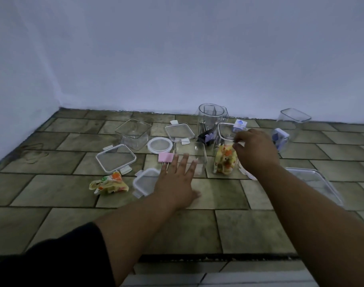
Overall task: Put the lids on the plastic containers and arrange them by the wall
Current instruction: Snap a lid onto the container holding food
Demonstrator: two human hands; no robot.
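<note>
Right grip (254, 148) pinched at rim of tall container (225, 150) w/ colourful cloth, left grip (177, 179) wide, flat over floor (228, 193)

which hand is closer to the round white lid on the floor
Left. The left hand lies flat on the tiles just right of and nearer the camera than the round white lid. The right hand is farther right, at the container with the colourful cloth.

No legible text, brand, number or sign anywhere in the head view. Small white box (239, 125) carries a blue mark on its face; too blurred to read. Second blue-printed pack (279, 139), seen through a clear container, likewise unreadable. Patterned wrapper (109, 183) shows colour print only, no letters resolved.
</note>
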